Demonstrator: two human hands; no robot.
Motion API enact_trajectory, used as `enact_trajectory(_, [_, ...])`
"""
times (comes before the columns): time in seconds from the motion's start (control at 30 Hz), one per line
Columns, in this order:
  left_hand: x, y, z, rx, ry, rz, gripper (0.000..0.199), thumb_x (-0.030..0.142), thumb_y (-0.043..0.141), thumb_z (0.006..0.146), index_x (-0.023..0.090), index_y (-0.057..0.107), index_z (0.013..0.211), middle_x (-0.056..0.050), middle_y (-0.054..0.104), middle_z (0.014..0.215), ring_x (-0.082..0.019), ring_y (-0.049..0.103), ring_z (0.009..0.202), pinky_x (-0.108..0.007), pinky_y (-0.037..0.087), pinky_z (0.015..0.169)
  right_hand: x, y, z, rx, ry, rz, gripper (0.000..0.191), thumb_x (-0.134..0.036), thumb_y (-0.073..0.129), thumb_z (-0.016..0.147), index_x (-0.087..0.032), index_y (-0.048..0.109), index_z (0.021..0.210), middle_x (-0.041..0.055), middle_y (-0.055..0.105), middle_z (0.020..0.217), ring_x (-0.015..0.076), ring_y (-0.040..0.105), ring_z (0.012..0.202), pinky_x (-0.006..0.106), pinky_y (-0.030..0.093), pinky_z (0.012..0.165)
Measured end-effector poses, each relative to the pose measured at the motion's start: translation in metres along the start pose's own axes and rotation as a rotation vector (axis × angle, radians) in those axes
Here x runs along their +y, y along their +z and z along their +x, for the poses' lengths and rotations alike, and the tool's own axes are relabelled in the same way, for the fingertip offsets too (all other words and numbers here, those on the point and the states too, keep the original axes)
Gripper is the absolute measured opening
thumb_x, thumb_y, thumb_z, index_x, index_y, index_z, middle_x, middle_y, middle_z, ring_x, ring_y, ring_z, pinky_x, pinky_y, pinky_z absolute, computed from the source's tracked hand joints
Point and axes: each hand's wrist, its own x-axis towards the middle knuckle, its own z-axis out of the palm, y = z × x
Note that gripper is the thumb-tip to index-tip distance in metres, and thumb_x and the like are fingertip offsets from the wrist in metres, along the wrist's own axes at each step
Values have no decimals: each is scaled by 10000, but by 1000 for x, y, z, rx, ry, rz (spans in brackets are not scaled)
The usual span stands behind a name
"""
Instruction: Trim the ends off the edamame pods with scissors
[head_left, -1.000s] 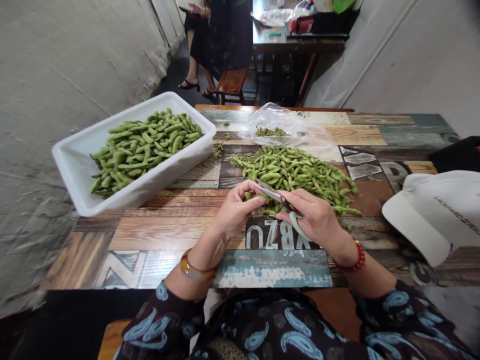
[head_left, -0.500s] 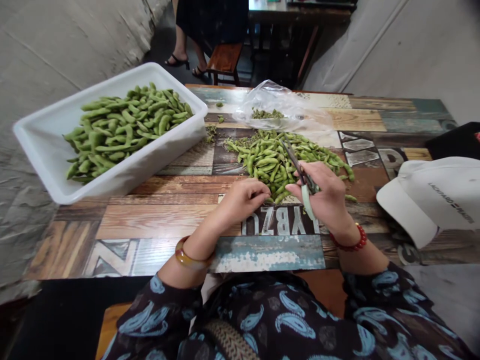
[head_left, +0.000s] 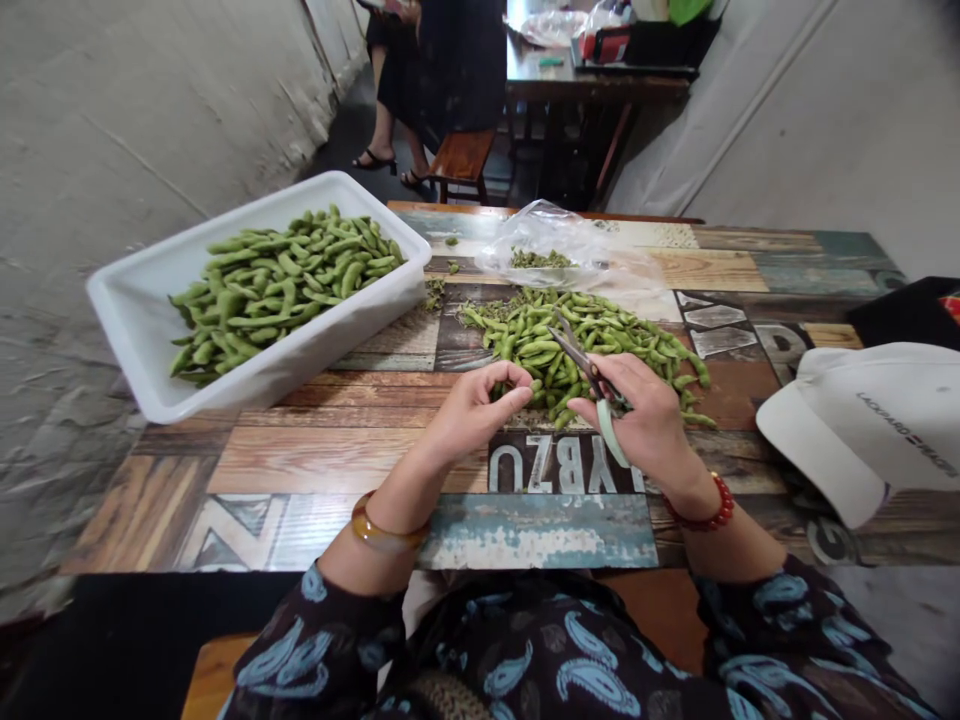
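Note:
Green pods lie in a loose pile (head_left: 540, 345) on the patterned wooden table (head_left: 337, 445). My left hand (head_left: 480, 405) is at the pile's near left edge, thumb and fingertips closed on a green pod (head_left: 535, 386) that shows only at its tip. Scissors (head_left: 576, 352) with a pale green handle are in my right hand (head_left: 637, 405); their blades are parted and point up and left over the pile. A white tub (head_left: 300, 385) at the left holds many more pods (head_left: 281, 285).
Behind the pile is a clear plastic bag (head_left: 540, 225) with green scraps (head_left: 541, 259). A white cap (head_left: 862, 420) lies at the right, near a black item (head_left: 911, 312). Beyond the table, a person (head_left: 461, 70) sits on a wooden stool (head_left: 463, 158).
The view has tilted up, so the table appears lower. My left hand has turned and lifted a little, and a pod tip now shows at its fingertips. The scissors' blades look wider apart.

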Motion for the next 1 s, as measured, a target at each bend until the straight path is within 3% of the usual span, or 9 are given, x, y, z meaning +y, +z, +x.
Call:
enact_trajectory(0.1, [-1, -1, -1, -29, -120, -273, 296, 429, 684, 840, 147, 647, 926, -3, 615, 745, -57, 400, 509, -208, 284, 493, 1, 1, -1, -39, -38, 14, 464, -344, 709, 876, -227, 595, 1309, 111, 681, 1116, 234, 680, 907, 384, 615, 792])
enact_trajectory(0.23, [-3, 1, -1, -44, -132, -403, 317, 430, 719, 818, 144, 665, 942, -1, 611, 754, -33, 375, 478, -200, 233, 455, 1, 2, -1, -109, -97, 40, 510, -328, 723, 865, -223, 571, 1340, 118, 675, 1142, 252, 674, 999, 403, 602, 863])
enact_trajectory(0.5, [-3, 1, -3, -18, -106, -335, 324, 449, 736, 805, 147, 719, 921, 35, 464, 571, -64, 329, 490, -215, 213, 469, -2, 1, -1, -204, -120, 60, 539, -322, 714, 870, -237, 546, 1375, 123, 663, 1157, 267, 666, 1022, 424, 584, 875])
enact_trajectory(0.8, [1, 2, -4, 24, -83, -270, 261, 405, 746, 783, 148, 701, 795, -24, 636, 774, -89, 447, 617, -209, 305, 550, 0, 2, -2, -231, -149, 50, 545, -332, 707, 874, -241, 538, 1384, 117, 664, 1134, 271, 655, 1008, 437, 571, 884])
enact_trajectory(1.0, [5, 3, -4, 28, -84, -249, 283, 425, 758, 760, 147, 702, 758, -34, 652, 758, -113, 494, 661, -221, 350, 601, -1, 2, -2, -231, -160, 48, 529, -349, 699, 882, -220, 543, 1371, 124, 669, 1135, 271, 654, 1015, 431, 568, 881])
